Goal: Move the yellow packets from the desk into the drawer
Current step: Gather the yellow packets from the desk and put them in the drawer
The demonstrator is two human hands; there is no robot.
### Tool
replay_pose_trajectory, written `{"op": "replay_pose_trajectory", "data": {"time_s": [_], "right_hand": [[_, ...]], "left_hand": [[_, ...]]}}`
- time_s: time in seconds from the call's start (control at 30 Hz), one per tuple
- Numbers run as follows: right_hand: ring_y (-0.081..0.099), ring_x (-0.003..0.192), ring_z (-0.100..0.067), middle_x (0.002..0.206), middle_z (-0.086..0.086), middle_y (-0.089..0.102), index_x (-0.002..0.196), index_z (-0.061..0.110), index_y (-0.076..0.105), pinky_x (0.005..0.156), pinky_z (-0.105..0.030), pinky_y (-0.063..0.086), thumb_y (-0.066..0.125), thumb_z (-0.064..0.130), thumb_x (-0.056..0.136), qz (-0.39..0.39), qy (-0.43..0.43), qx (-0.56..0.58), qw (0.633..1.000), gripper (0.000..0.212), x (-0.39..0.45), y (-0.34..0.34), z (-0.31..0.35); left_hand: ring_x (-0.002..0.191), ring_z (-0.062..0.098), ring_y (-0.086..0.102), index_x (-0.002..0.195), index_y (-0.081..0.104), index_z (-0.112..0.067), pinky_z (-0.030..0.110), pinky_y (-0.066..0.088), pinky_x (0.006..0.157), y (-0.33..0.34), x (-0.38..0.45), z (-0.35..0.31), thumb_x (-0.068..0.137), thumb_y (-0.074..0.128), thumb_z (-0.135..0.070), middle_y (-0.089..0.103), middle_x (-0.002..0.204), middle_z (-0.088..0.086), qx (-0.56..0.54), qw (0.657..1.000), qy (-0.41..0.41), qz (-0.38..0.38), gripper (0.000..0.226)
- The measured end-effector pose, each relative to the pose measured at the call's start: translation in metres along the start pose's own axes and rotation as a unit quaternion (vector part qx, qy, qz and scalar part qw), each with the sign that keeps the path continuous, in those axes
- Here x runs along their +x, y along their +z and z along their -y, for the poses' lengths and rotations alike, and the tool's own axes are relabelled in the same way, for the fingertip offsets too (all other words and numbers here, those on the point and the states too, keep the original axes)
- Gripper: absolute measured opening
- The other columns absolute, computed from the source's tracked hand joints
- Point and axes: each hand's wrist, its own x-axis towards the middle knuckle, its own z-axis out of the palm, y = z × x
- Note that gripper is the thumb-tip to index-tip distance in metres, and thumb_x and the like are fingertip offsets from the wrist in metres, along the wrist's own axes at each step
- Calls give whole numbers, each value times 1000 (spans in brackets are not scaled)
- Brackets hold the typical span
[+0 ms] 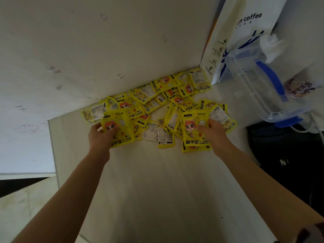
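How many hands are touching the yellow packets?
2. The left hand holds a yellow packet at the pile's left edge; the right hand holds another packet at the right edge. The remaining packets lie piled against the wall.

Yellow packets (195, 130) read "HAND WARMER"; paper bag (245, 32) reads "coffee".

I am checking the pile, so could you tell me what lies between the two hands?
In the head view, more yellow packets lie on the desk between the left hand and right hand.
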Motion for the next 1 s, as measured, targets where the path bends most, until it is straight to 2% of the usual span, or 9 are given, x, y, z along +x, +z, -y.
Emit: {"op": "replay_pose_trajectory", "data": {"time_s": [0.07,0.17,0.3,0.47,0.6,0.67,0.77,0.87,1.0], "right_hand": [[59,75,-20,93,-19,66,101,1,65,66,-30,46,64,12,87,-3,-2,-18,1000,18,6,5,7],[54,65,-16,85,-16,60,98,-6,61,63,-29,42,63,12,87,-2,-16,-39,999,22,16,13,20],[55,71,-17,85,-8,57,100,1,64,72,-32,42,63,13,88,-7,-14,-21,1000,17,36,19,42],[55,62,-13,73,-1,60,91,7,69,62,-28,47,61,7,88,-26,-3,-9,1000,8,71,22,61],[52,60,-15,84,-12,60,104,-8,66,59,-27,43,59,4,86,-37,12,-52,998,22,97,23,60],[51,60,-17,84,-14,57,93,1,64,56,-26,40,59,4,86,-29,21,-84,996,9,104,24,60],[54,72,-22,83,-12,55,86,10,54,62,-27,40,58,7,86,-17,29,-124,992,5,112,28,62],[46,59,-16,90,-13,52,92,12,50,54,-25,37,57,6,88,-1,46,-133,990,10,118,30,62],[53,70,-21,91,-14,53,108,7,59,63,-29,44,58,4,87,-1,61,-94,994,22,123,31,56]], "left_hand": [[90,34,69,92,66,-14,48,57,82,9,10,-13,77,75,-9,68,92,10,17,1000,8,17,17],[88,32,68,77,65,-18,47,56,83,23,25,-29,79,73,-8,67,82,6,21,999,7,36,13],[82,27,68,94,67,-10,44,57,80,41,45,-39,79,74,-9,67,86,5,24,999,-14,30,16],[93,31,68,104,63,-7,53,54,86,53,63,-36,76,76,-10,67,101,12,40,997,-64,19,30],[91,33,68,116,55,-7,60,54,81,56,73,-35,69,81,-10,66,109,15,20,993,-116,15,54],[91,33,68,121,50,-9,59,54,79,57,76,-34,69,82,-11,64,110,15,16,992,-122,10,61],[91,33,68,120,49,-8,58,54,80,58,76,-34,70,82,-11,64,109,15,18,993,-121,2,60],[91,33,68,119,51,-7,57,54,82,59,73,-35,73,79,-9,65,107,15,10,993,-116,9,54],[87,33,69,96,59,-8,54,55,82,56,66,-34,79,74,-6,67,94,12,9,995,-96,20,24]]}}
